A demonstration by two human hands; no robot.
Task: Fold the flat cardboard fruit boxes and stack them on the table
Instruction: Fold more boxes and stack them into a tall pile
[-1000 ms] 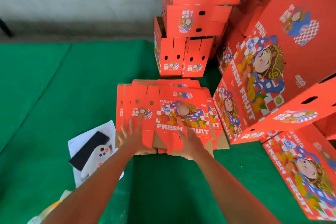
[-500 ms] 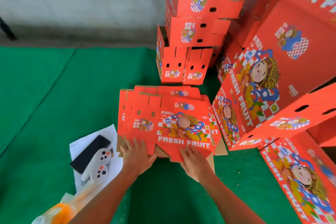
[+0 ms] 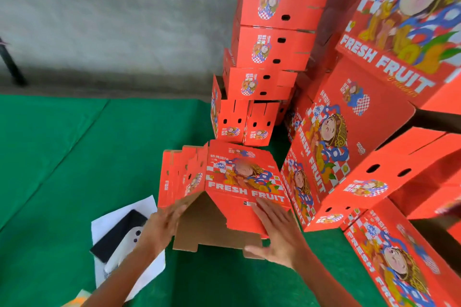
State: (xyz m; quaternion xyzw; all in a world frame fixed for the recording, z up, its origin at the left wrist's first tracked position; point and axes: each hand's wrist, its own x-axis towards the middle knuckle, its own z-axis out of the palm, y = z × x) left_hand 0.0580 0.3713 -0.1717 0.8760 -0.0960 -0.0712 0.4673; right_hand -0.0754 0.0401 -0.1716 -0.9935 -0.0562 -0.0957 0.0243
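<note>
While the left hand (image 3: 162,225) lifts one edge with straight fingers, the right hand (image 3: 279,232) lies flat against the red printed cardboard fruit box (image 3: 245,182) at lower centre, atop the flat pile on the green table cloth (image 3: 74,157) — opening looks underway. Next, I judge: square the sides — then tuck flaps.

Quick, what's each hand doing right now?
Left hand: open, straight fingers against the box being opened up.
Right hand: open, flat on that box's front panel.
</note>
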